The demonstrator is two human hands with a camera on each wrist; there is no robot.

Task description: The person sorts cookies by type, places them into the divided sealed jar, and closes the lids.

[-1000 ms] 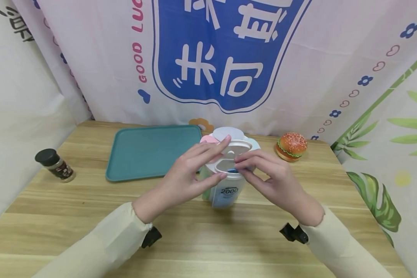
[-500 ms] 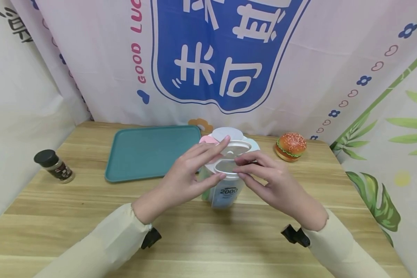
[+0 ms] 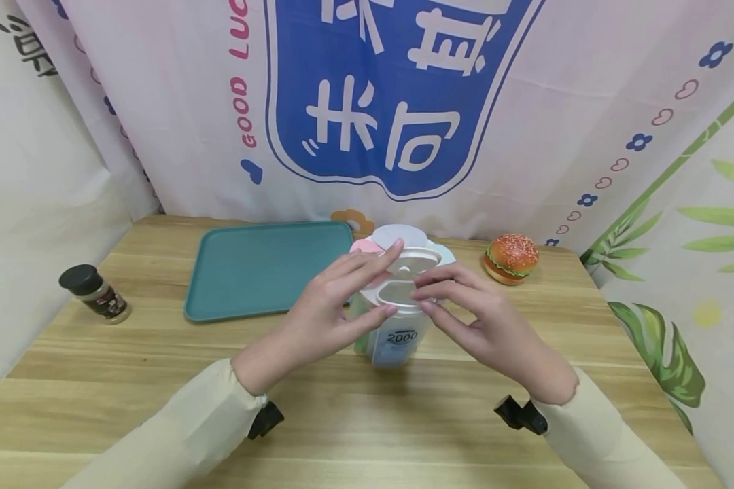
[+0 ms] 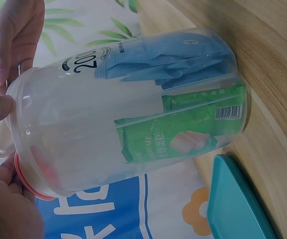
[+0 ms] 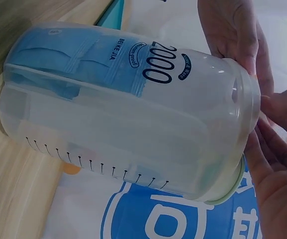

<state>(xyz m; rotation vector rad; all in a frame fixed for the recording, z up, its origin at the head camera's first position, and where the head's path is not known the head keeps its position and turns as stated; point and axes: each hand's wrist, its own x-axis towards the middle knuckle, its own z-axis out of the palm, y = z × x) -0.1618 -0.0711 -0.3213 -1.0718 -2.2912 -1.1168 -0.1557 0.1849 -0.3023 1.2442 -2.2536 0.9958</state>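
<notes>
A clear storage container (image 3: 397, 343) with several compartments stands upright on the table, its front flap (image 3: 412, 261) raised. My left hand (image 3: 327, 295) holds its top: the thumb is on the front rim, the index finger reaches to the raised flap. At the right side of the uncovered opening (image 3: 396, 293) my right hand (image 3: 480, 305) has bent fingers, with nothing visible between them. Its thumb touches the rim in the right wrist view. Blue packets (image 5: 78, 59) lie low in the front compartment. A green snack packet (image 4: 173, 137) stands in the compartment beside it.
A teal tray (image 3: 266, 272) lies behind and left of the container. A toy hamburger (image 3: 511, 259) sits at the back right. The black-capped seasoning jar (image 3: 94, 293) stands at the far left. A printed curtain (image 3: 563, 102) hangs behind the table.
A blue packet that my right fingers held at the opening one second ago is no longer in them. The right fingers have loosened slightly; the left hand has stayed put.
</notes>
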